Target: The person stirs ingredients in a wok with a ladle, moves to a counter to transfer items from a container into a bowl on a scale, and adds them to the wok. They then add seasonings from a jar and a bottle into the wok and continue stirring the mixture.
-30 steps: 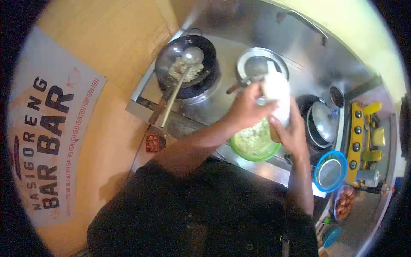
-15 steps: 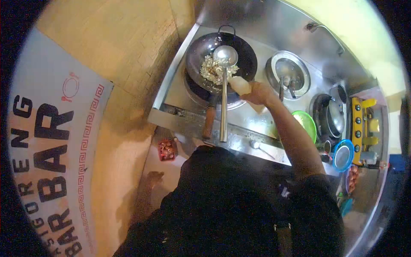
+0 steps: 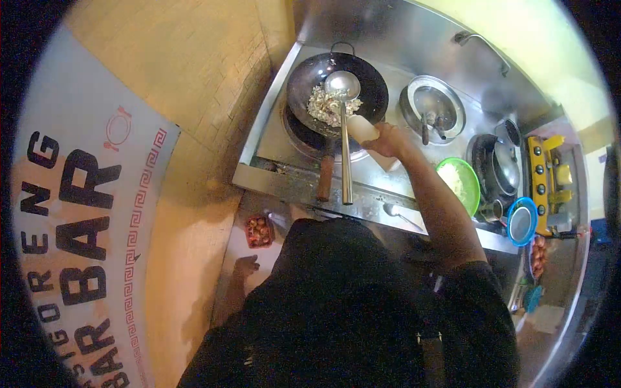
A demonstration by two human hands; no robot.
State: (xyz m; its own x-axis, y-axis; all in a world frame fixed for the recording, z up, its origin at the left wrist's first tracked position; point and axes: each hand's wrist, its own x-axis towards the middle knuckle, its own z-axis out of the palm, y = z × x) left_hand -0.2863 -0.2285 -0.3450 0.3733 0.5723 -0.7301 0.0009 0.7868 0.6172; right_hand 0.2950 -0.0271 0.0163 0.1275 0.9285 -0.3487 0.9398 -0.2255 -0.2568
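Observation:
My right hand point(image 3: 388, 140) is wrapped round a pale bottle-like container point(image 3: 363, 128), tipped over the near right rim of a dark wok point(image 3: 372, 81). Chopped, pale-and-brown food point(image 3: 323, 107) lies in the wok. A long-handled metal ladle point(image 3: 343, 84) rests there, bowl on the food and handle jutting over the front edge; neither hand touches it. Low on the left, my left hand point(image 3: 245, 266) hangs beside a red basket point(image 3: 251, 243) of small round reddish items. Its fingers look loosely apart, with nothing seen in them. The wok's wooden handle point(image 3: 325, 181) points toward me.
Right of the wok stands a round metal pan point(image 3: 407, 97) with utensils in it. Further right are a green bowl point(image 3: 475, 194) with pale contents, stacked dark pans point(image 3: 482, 161), a blue-rimmed sieve point(image 3: 533, 226) and a yellow rack point(image 3: 538, 169). A spoon point(image 3: 404, 215) lies on the front ledge.
The view has shifted slightly, showing more of the green bowl. My right hand still holds the tipped container at the wok's rim. My left hand stays by the red basket.

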